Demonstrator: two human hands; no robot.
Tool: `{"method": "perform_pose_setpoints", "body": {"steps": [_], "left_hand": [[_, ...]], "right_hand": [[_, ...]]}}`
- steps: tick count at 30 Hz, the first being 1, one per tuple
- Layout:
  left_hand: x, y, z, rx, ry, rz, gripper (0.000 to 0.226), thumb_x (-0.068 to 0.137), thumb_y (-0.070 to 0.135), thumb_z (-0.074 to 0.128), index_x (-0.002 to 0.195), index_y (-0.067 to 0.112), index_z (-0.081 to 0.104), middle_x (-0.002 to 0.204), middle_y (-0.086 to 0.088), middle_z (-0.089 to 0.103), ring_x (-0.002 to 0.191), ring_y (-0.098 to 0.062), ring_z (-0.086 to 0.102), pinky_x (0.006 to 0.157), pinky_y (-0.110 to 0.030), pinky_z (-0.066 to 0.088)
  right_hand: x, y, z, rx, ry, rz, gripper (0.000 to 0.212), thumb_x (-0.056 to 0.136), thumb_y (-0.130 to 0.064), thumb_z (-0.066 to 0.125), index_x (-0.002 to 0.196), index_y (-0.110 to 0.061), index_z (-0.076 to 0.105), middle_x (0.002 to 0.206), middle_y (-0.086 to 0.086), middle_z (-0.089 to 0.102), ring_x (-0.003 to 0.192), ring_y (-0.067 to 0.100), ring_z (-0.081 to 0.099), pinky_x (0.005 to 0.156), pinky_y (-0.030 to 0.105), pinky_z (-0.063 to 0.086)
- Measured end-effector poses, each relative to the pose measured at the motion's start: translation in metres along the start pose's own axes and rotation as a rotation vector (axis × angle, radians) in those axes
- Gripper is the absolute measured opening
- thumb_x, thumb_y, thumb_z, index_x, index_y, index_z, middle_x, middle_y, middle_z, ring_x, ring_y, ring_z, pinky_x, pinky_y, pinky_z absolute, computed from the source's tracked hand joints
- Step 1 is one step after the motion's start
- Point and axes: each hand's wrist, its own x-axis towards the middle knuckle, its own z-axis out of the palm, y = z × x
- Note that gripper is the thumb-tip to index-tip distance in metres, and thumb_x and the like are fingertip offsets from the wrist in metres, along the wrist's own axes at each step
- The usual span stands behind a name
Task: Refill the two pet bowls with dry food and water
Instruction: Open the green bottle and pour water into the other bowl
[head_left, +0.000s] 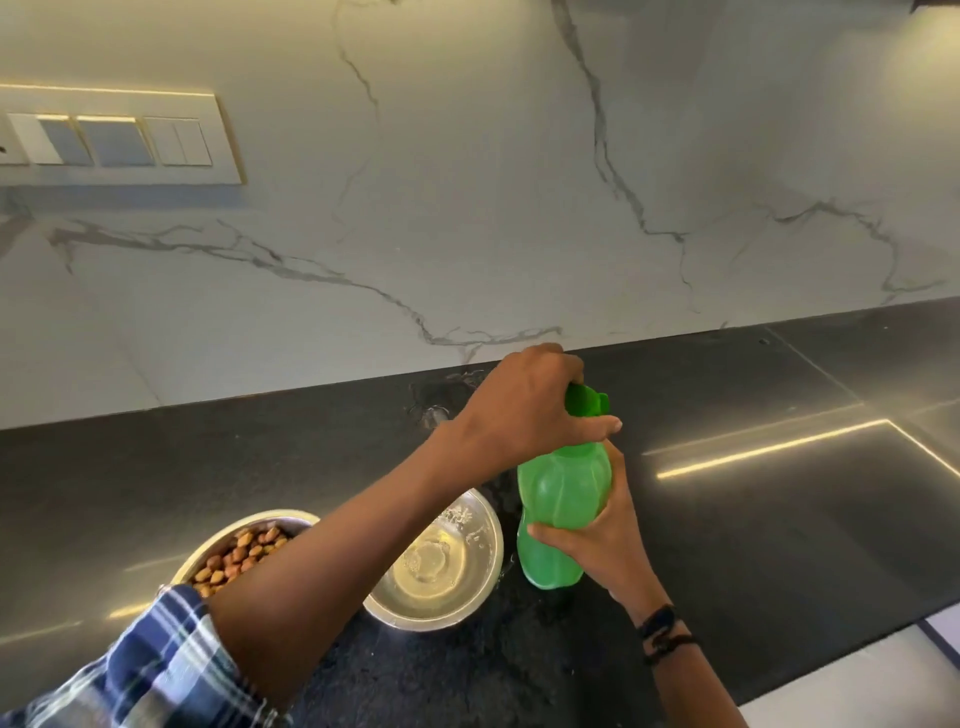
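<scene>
A green plastic water bottle (563, 499) stands upright on the black counter (753, 519). My right hand (602, 540) wraps around its body from the right. My left hand (524, 410) sits on top, closed over the green cap (589, 400). Just left of the bottle a steel bowl (483, 545) holds clear water. Further left a second steel bowl (244, 525) holds brown dry food (244, 553), and my left forearm crosses over part of it.
A white marble backsplash (467, 208) rises behind the counter, with a switch panel (114, 137) at upper left. A glossy black hob surface (831, 467) lies to the right. A wet patch (441, 395) shows on the counter near the wall.
</scene>
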Motion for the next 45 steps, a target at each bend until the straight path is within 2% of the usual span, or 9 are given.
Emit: {"method": "perform_pose_setpoints", "body": {"steps": [6,12,17,22,26,31,37,42,45], "left_hand": [[0.011,0.017,0.006,0.172,-0.136,0.107,0.047,0.079,0.053,0.070,0.080,0.011,0.048,0.083,0.000,0.047,0.070,-0.020,0.044,0.062,-0.030,0.031],[0.014,0.015,-0.020,-0.041,-0.705,0.261,0.069,0.082,0.022,0.073,0.144,0.020,0.042,0.150,-0.004,0.035,0.136,-0.018,0.035,0.104,-0.024,0.033],[0.020,0.029,-0.022,0.556,-0.401,0.136,0.067,0.083,0.076,0.043,0.085,0.011,0.058,0.076,-0.001,0.056,0.073,-0.022,0.054,0.070,-0.034,0.039],[0.034,0.020,-0.044,0.122,-0.806,0.242,0.093,0.076,0.038,0.079,0.150,0.032,0.023,0.146,-0.002,0.040,0.133,-0.024,0.040,0.105,-0.043,0.040],[0.026,0.033,-0.031,0.506,-0.522,0.115,0.069,0.085,0.076,0.041,0.116,0.015,0.053,0.101,-0.003,0.060,0.100,-0.028,0.058,0.078,-0.036,0.039],[0.030,0.026,-0.044,0.110,-0.825,0.355,0.093,0.078,0.018,0.077,0.151,0.033,0.023,0.152,0.000,0.034,0.137,-0.023,0.033,0.107,-0.041,0.037],[0.023,0.035,-0.020,0.553,-0.465,0.196,0.062,0.087,0.070,0.046,0.114,0.014,0.056,0.095,-0.004,0.058,0.092,-0.025,0.058,0.072,-0.033,0.036],[0.029,0.017,-0.032,0.236,-0.727,0.332,0.067,0.081,0.020,0.073,0.141,0.023,0.043,0.131,-0.002,0.050,0.120,-0.022,0.048,0.087,-0.031,0.042],[0.029,0.015,-0.028,0.333,-0.651,0.196,0.080,0.080,0.065,0.063,0.143,0.022,0.036,0.129,-0.005,0.054,0.118,-0.027,0.053,0.091,-0.041,0.045]], "right_hand": [[-0.005,0.004,-0.004,0.009,0.025,0.004,0.104,0.048,-0.012,0.093,0.133,-0.032,0.036,0.120,-0.008,0.056,0.108,0.003,0.059,0.088,0.026,0.053],[-0.006,0.007,-0.005,0.012,0.039,0.006,0.107,0.049,-0.010,0.094,0.131,-0.046,0.034,0.125,-0.011,0.055,0.115,0.003,0.057,0.092,0.025,0.050],[-0.005,0.005,-0.001,0.017,-0.008,0.019,0.102,0.052,-0.006,0.093,0.133,-0.034,0.036,0.121,-0.007,0.057,0.111,0.006,0.059,0.095,0.035,0.053],[-0.004,0.007,-0.002,0.025,0.003,0.020,0.107,0.053,-0.002,0.092,0.137,-0.036,0.033,0.125,-0.006,0.056,0.113,0.005,0.058,0.093,0.030,0.051],[-0.004,0.009,-0.003,0.022,0.004,0.022,0.107,0.052,-0.004,0.093,0.137,-0.033,0.035,0.125,-0.005,0.057,0.114,0.006,0.059,0.092,0.030,0.052],[-0.003,0.011,-0.003,0.032,0.016,0.031,0.109,0.053,0.001,0.092,0.138,-0.032,0.032,0.125,-0.004,0.056,0.114,0.006,0.059,0.089,0.023,0.050],[-0.002,0.009,-0.002,0.014,-0.012,0.039,0.102,0.054,-0.003,0.092,0.134,-0.032,0.037,0.121,-0.001,0.059,0.111,0.011,0.061,0.092,0.033,0.055],[-0.006,0.013,-0.004,0.015,0.037,0.049,0.107,0.049,-0.010,0.093,0.137,-0.031,0.035,0.124,-0.002,0.057,0.112,0.009,0.060,0.088,0.024,0.053],[-0.006,0.012,-0.008,-0.001,0.017,0.052,0.104,0.054,0.002,0.091,0.138,-0.023,0.035,0.123,0.000,0.058,0.109,0.004,0.061,0.081,0.014,0.052]]}}
